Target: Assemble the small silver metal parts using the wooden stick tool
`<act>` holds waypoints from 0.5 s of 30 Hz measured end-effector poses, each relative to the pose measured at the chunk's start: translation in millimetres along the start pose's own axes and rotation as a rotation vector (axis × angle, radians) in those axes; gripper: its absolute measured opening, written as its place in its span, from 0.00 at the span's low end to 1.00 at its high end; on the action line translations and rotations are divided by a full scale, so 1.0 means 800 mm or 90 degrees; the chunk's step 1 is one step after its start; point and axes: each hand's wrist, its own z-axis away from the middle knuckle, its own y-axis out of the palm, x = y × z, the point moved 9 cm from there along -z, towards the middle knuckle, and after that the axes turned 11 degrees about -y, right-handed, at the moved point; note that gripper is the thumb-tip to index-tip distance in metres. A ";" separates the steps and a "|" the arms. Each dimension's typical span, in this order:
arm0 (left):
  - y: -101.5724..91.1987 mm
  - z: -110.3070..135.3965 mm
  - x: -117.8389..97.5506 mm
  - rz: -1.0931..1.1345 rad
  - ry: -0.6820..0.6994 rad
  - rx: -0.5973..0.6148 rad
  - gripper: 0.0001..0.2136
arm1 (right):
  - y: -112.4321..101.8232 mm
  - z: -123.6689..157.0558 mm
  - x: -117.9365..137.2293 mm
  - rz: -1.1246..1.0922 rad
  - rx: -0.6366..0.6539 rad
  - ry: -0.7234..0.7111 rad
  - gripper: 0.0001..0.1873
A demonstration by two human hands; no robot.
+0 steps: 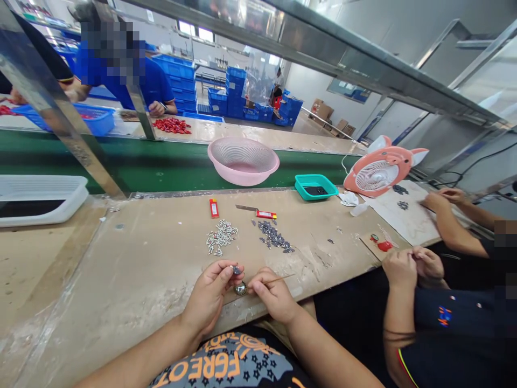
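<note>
My left hand (212, 289) pinches a small dark grey piece (236, 270) between thumb and fingertips, near the table's front edge. In my right hand (274, 295) is a thin wooden stick (279, 278), its back end pointing right. Between and just below my fingertips sits a small round metal cap (240, 289) with a shiny, pale inside; what lies in it is too small to tell. Beyond my hands are a pile of small silvery metal parts (221, 236) and, to its right, a pile of dark grey pieces (273, 237).
Two red glue packets (214, 208) (266, 214) lie behind the piles, the right one beside a flat blade (246, 208). Farther back stand a pink basket (243, 175) and a teal tray (316, 188). An orange fan (377, 175) and co-workers' hands (412, 267) are at right.
</note>
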 end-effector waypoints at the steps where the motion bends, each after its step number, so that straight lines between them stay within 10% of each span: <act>1: 0.000 0.000 0.000 -0.002 -0.004 0.000 0.06 | -0.005 0.000 0.002 -0.049 -0.030 0.008 0.14; 15: 0.011 0.005 0.006 -0.055 -0.023 0.030 0.06 | -0.031 -0.018 0.070 0.001 -0.146 -0.144 0.09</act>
